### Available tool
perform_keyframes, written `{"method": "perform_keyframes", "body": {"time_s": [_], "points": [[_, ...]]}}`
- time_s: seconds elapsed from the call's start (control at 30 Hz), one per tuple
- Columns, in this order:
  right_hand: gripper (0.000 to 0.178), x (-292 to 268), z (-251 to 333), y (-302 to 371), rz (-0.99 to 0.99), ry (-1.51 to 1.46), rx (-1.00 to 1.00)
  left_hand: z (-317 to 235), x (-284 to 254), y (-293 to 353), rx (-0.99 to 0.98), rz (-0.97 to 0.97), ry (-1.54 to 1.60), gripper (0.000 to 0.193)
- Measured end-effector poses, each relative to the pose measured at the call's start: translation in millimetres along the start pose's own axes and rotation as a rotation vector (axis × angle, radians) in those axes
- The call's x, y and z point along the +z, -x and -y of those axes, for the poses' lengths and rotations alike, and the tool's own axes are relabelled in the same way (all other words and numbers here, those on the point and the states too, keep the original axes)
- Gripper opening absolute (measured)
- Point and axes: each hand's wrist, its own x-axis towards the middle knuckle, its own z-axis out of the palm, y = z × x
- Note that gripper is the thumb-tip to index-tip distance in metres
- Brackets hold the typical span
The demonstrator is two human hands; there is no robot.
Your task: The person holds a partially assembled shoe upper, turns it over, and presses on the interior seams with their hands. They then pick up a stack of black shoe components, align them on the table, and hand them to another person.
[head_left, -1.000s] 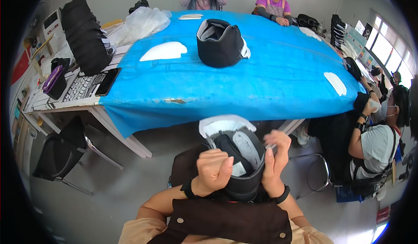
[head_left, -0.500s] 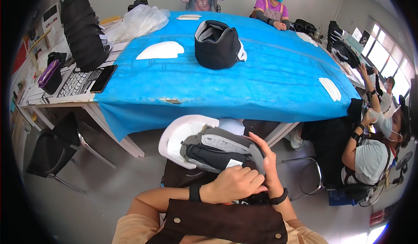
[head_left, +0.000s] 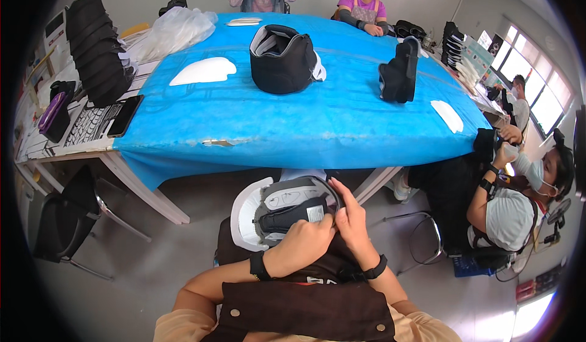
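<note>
A black-and-grey sewn fabric piece (head_left: pixel 287 214) lies tilted over my lap, its hollow inside facing up. It has a white pleated curved rim (head_left: pixel 246 217) at its left end and a small white label (head_left: pixel 315 213) inside. My left hand (head_left: pixel 305 238) is closed, its curled fingers gripping at the piece's right inner edge. Along the outer right edge my right hand (head_left: pixel 350 217) wraps the piece, fingers up its side and thumb close to the left fingertips. What lies between the fingertips is hidden.
The blue-covered table (head_left: pixel 293 140) stands ahead, bearing a rounded black piece (head_left: pixel 284 67), another black piece (head_left: pixel 400 73) and white cut-outs (head_left: pixel 203 71). A black stack (head_left: pixel 101 49) and a phone (head_left: pixel 126 116) are at left. A co-worker (head_left: pixel 510 214) sits close at right; a chair (head_left: pixel 67 217) stands left.
The fabric piece has turned so its inside faces up more, and my left hand has shifted along its edge. A black piece now stands at the table's right; the co-worker's raised arm has come down.
</note>
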Motion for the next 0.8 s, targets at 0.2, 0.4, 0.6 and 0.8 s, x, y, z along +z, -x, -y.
{"method": "perform_keyframes", "body": {"time_s": [0.2, 0.4, 0.6, 0.8], "points": [[0.062, 3.7, -3.1, 0.7, 0.099, 0.012, 0.006, 15.7, 10.9, 4.2, -0.021, 0.106, 0.349, 0.021], [0.053, 11.3, -18.5, 5.5, 0.026, -0.284, 0.172, 9.1, -2.1, 10.3, 0.020, 0.289, -0.028, 0.020], [0.063, 13.2, -63.5, 22.5, -0.146, -0.567, 0.224, -2.1, -7.8, 21.3, 0.118, 0.293, -0.304, 0.022], [0.067, 11.7, -48.3, 19.3, -0.163, -0.794, 0.302, -10.7, -14.3, 18.9, 0.190, 0.015, -0.535, 0.018]]}}
